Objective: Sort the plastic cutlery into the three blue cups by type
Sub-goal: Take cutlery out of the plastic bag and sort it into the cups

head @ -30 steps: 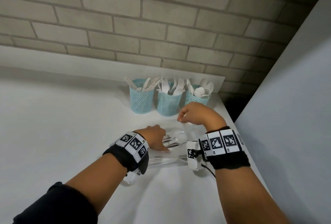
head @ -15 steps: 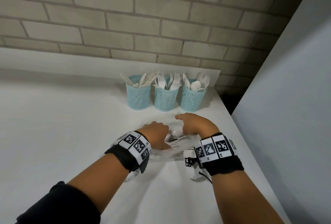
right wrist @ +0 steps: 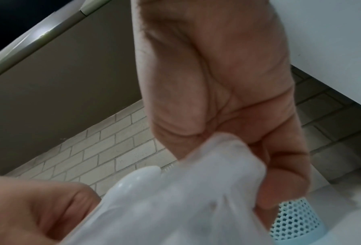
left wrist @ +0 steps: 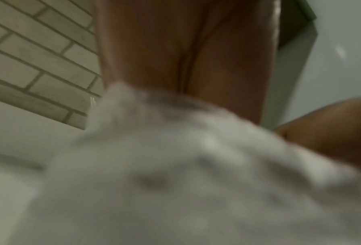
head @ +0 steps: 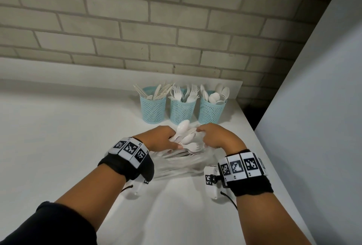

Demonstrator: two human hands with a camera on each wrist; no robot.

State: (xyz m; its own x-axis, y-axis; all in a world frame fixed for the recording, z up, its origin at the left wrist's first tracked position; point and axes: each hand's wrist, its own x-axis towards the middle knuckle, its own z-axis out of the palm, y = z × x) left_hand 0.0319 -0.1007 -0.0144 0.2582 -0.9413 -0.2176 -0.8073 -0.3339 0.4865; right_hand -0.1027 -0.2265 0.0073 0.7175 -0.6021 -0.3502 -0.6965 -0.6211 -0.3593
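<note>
Three blue mesh cups stand in a row at the back: knives in the left cup [head: 152,110], forks in the middle cup [head: 182,112], spoons in the right cup [head: 210,112]. In front of them lies a clear plastic bag [head: 182,166] with white cutlery inside. My left hand [head: 173,141] grips a bundle of white spoons and a fork [head: 186,137] that sticks out of the bag's mouth. My right hand [head: 201,133] pinches the bag's edge [right wrist: 221,165] beside a spoon bowl [right wrist: 137,179]. The left wrist view is blurred, showing only my palm [left wrist: 186,49] above the white mass.
The white table [head: 58,147] ends at a right edge [head: 274,166] next to a grey-white panel [head: 313,107]. A brick wall [head: 137,29] rises behind a low white ledge. One blue cup [right wrist: 297,220] shows close to my right fingers.
My right hand came down from near the cups to the bag's mouth. My left hand has drawn a bundle of spoons and a fork up out of the bag.
</note>
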